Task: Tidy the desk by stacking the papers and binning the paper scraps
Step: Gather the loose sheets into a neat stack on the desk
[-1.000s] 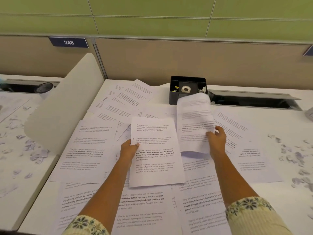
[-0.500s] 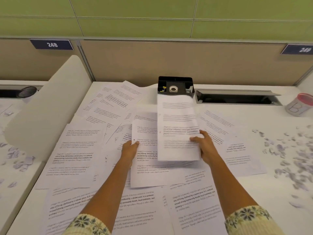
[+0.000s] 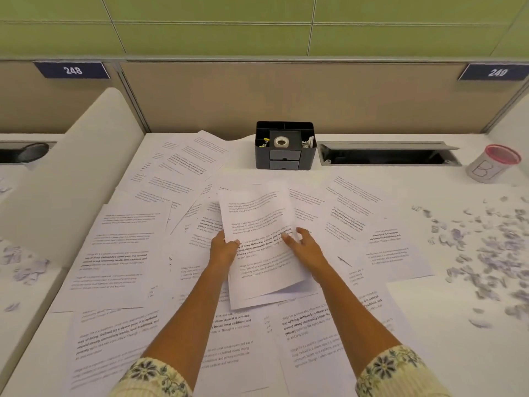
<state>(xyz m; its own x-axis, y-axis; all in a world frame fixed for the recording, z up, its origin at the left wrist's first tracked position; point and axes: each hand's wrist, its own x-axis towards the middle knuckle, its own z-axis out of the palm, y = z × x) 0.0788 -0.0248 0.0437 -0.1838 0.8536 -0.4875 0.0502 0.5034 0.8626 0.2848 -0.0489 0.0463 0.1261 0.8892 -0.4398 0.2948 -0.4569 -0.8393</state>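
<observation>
Now, far left, paper scraps [image 3: 25, 265] litter the neighbouring desk beyond the curved white divider [image 3: 71, 179], and loose printed papers [image 3: 120, 253] overlap all over the white desk [image 3: 429, 353] below the beige partition [image 3: 200, 96]. Dead centre, the left hand [image 3: 224, 249] pinches the left edge of a small stack [image 3: 262, 224] of sheets, thumb on top, while the right hand [image 3: 306, 250] grips its right edge, thumb on the print, fingers loosely spread. Behind them sits a black organiser [image 3: 284, 146], then a cable slot [image 3: 386, 154], a pink-rimmed cup [image 3: 492, 164] marked B, and more scraps [image 3: 492, 253] strewn wide at the right under the 249 plate [image 3: 496, 72].
</observation>
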